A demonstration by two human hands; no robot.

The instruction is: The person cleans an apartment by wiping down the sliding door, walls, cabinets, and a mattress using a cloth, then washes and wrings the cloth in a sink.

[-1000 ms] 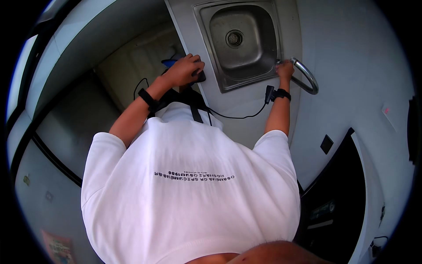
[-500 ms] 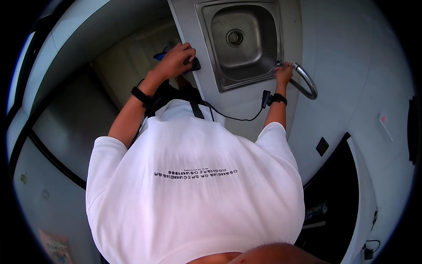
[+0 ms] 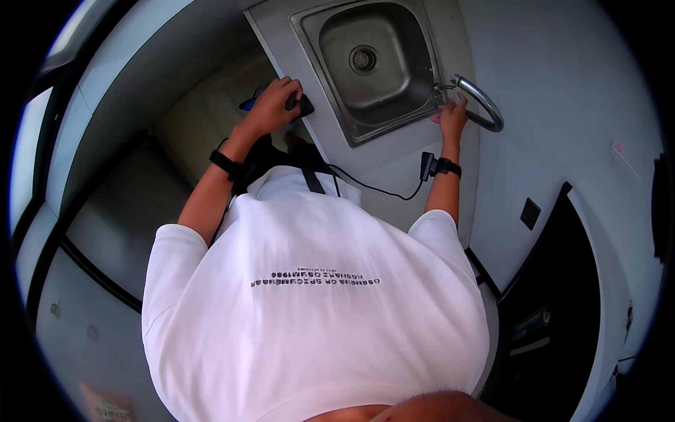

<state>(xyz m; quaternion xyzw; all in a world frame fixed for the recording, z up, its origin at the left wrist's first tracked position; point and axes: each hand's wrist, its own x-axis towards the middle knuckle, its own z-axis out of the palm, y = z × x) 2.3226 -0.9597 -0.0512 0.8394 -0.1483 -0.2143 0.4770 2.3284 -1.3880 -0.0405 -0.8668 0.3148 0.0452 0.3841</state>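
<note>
In the head view, my left hand (image 3: 276, 107) is closed around a black object (image 3: 306, 105) at the front edge of the counter. Its exact kind is hard to make out. My right hand (image 3: 452, 118) is at the near right corner of the steel sink (image 3: 342, 132), just below the tap's base and valve (image 3: 440, 93). Its fingers are apart and hold nothing I can see. The curved chrome spout (image 3: 492, 105) stands right beside it, swung away from the basin. The drain (image 3: 363, 59) shows in the bowl.
A grey counter (image 3: 394, 169) surrounds the sink and meets the wall (image 3: 555, 91) on the right. Black bands sit on both wrists, and a black cable (image 3: 380, 190) runs from the right one to my waist. A dark panel (image 3: 555, 316) stands at the lower right.
My right hand has loosened from the tap's base, moved slightly lower and spread its fingers. My left hand keeps the black object. The whole view has shifted a little.
</note>
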